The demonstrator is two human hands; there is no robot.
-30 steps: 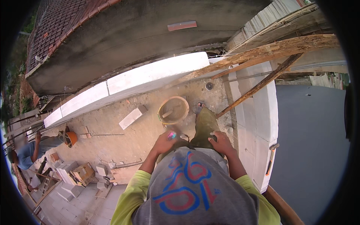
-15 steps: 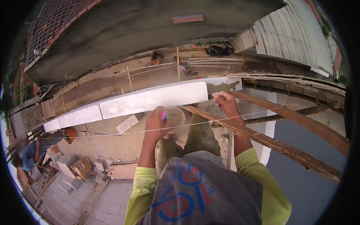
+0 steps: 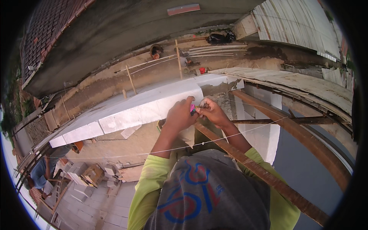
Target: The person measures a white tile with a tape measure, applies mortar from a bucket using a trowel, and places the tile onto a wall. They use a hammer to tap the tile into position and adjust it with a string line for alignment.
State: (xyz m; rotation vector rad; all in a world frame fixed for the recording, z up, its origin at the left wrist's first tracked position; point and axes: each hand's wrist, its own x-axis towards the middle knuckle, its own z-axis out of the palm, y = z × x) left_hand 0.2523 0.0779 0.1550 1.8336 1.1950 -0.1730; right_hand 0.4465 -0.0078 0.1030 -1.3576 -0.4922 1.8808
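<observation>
My left hand [image 3: 178, 115] is closed around a small pink-and-dark object [image 3: 192, 109] whose kind I cannot make out. Fingers of my right hand [image 3: 212, 113] are pinched together right beside it; what they hold, if anything, is too small to tell. Both hands meet at the near side of a course of white blocks [image 3: 134, 109], close to its right end. Just beyond that end, grey mortar [image 3: 215, 88] lies on a lower part of the wall. A thin white string [image 3: 153, 153] runs across below my hands, over my forearms.
A wooden beam [image 3: 253, 165] slants past my right arm, and a thicker brown beam [image 3: 303, 143] runs farther right. Down at left are stacked grey blocks [image 3: 78, 168], a cardboard box [image 3: 93, 174] and another person [image 3: 39, 174]. Bamboo poles [image 3: 178, 59] stand beyond the wall.
My left hand has moved right and up with the pink-and-dark object. My right hand has come left from the block end to meet it. The view has shifted slightly.
</observation>
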